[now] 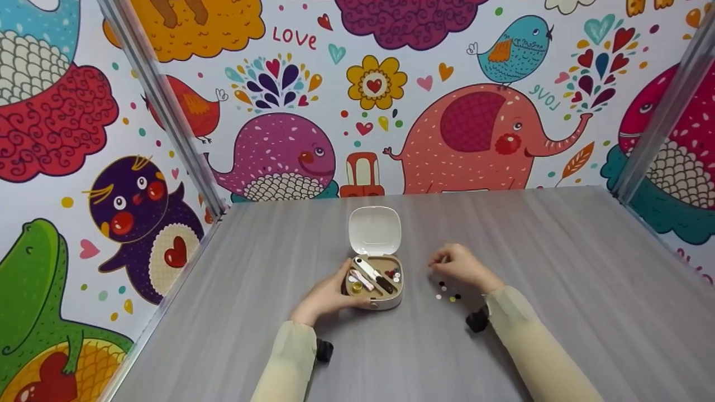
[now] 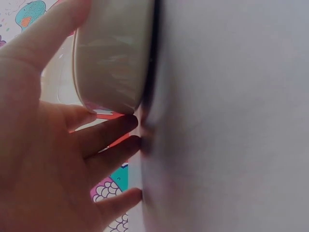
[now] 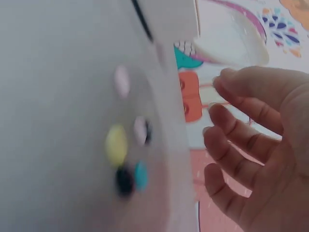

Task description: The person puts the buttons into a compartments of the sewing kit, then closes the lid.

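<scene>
A white box (image 1: pixel 397 296) with its lid (image 1: pixel 375 230) raised stands on the table. My left hand (image 1: pixel 329 296) grips its left side, thumb along the front; in the left wrist view the hand (image 2: pixel 53 145) spans the box wall (image 2: pixel 113 58). Inside the tan compartments lie a black-and-white tool (image 1: pixel 374 274), a white-and-pink item (image 1: pixel 363 280), a small yellow round item (image 1: pixel 357 287) and several small coloured pieces (image 1: pixel 396 276). My right hand (image 1: pixel 461 267) hovers beyond several loose pieces; in the right wrist view its fingers (image 3: pixel 231 130) are loosely bent, with nothing visible between them.
The loose pieces on the grey table (image 1: pixel 251 346) include a yellow one (image 3: pixel 116 145), a teal one (image 3: pixel 141 175) and a pink one (image 3: pixel 122 81), right of the box. Printed panels (image 1: pixel 368 128) and metal posts (image 1: pixel 167 111) border the table.
</scene>
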The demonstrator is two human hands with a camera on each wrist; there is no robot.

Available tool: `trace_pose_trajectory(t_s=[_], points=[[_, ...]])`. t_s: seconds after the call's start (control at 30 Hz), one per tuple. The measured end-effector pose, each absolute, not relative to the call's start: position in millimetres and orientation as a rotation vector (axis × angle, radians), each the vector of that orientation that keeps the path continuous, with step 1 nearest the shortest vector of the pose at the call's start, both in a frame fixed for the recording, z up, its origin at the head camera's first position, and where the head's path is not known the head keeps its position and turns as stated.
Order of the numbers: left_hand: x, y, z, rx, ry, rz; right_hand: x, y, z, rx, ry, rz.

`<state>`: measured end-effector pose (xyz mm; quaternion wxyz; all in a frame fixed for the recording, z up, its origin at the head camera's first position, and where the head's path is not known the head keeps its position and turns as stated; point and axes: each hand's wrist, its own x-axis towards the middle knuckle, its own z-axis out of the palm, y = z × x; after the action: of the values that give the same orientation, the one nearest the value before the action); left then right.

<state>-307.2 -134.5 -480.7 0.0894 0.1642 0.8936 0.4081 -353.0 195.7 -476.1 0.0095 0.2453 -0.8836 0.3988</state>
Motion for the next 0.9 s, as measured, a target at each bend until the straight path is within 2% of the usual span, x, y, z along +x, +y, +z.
trace_pose_trajectory(t_s=[0.3,0.67,0.9], points=[[-309,-136,-480,0.494,2.671,1.199,-351,221,-489,0.849,-2.861,1.319],[-308,-137,-482,0.497,2.682,1.177,-348,221,-488,0.931,-2.892,1.192],[-311,-135,-484,0.502,2.695,1.161,-346,223,-488,0.887,-2.890,1.199]])
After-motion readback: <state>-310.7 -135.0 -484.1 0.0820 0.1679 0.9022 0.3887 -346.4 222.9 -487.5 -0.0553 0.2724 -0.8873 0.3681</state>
